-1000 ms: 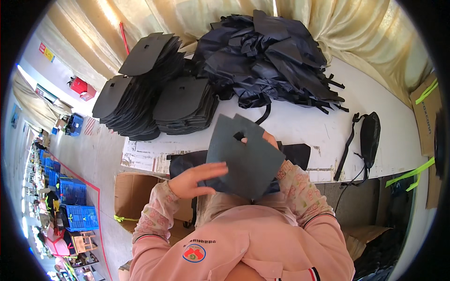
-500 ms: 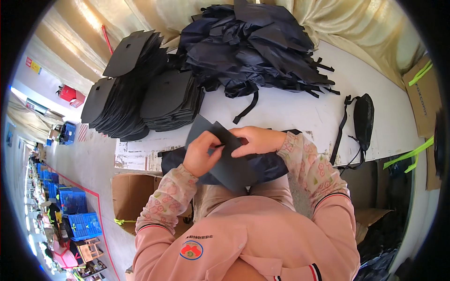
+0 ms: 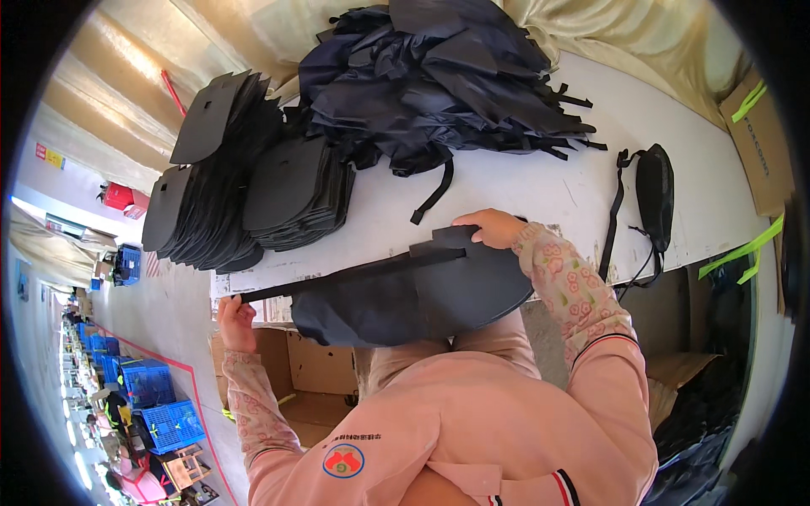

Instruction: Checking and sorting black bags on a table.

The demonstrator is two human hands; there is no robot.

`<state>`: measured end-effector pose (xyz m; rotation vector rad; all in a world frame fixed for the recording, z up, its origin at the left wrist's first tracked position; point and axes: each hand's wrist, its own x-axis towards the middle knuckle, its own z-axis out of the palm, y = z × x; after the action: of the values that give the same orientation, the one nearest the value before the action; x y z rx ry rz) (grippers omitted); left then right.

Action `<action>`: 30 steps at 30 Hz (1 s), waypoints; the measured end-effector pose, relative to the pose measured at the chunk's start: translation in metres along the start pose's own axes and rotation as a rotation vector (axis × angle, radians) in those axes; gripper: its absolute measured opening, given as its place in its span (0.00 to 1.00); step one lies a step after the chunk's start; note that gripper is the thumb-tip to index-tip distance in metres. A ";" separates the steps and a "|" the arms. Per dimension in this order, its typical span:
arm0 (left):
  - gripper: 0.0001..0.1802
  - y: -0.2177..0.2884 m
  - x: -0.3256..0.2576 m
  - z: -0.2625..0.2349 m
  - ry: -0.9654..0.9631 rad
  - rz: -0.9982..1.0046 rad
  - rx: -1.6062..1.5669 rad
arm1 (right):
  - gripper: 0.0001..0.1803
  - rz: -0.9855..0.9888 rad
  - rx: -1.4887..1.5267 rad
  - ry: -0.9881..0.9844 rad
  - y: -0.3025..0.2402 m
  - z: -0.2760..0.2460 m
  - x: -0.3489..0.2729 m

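Observation:
My left hand (image 3: 238, 323), held out to the left, is closed on the end of a black strap (image 3: 337, 277). The strap runs taut and slightly upward to a slot in a stiff black panel (image 3: 485, 282) with a rounded edge. My right hand (image 3: 496, 229) pinches the upper edge of this panel, thumb toward the left. A soft dark fabric piece (image 3: 354, 310) hangs beside and partly under the panel, across my lap and the table's front edge. How the strap passes behind the panel is hidden.
Stacks of black slotted panels (image 3: 291, 190) stand on the white table (image 3: 540, 190) at left. A heap of dark fabric pieces (image 3: 430, 84) lies at the back. To the right rests a black pouch with straps (image 3: 655, 198). Below the table is an open cardboard box (image 3: 316, 371).
My hands have moved apart from the panel's middle. The left has drawn the strap out far to the left; the right has shifted right and up. The panel, bent before, now lies flatter.

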<state>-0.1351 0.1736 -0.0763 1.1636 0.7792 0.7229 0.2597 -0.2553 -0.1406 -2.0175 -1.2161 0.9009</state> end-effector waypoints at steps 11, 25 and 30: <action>0.22 -0.071 -0.004 0.227 -0.887 0.417 0.870 | 0.36 -0.002 -0.239 0.059 -0.057 0.000 -0.021; 0.32 -0.130 -0.003 0.351 -1.554 -0.316 0.766 | 0.42 -0.104 -0.540 0.190 -0.077 0.015 -0.037; 0.31 -0.136 0.000 0.351 -1.614 -0.348 0.745 | 0.42 -0.108 -0.578 0.236 -0.074 0.024 -0.038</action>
<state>0.1705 -0.0384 -0.1353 1.7112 -0.2209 -0.9100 0.1912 -0.2574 -0.0884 -2.3801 -1.5507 0.2538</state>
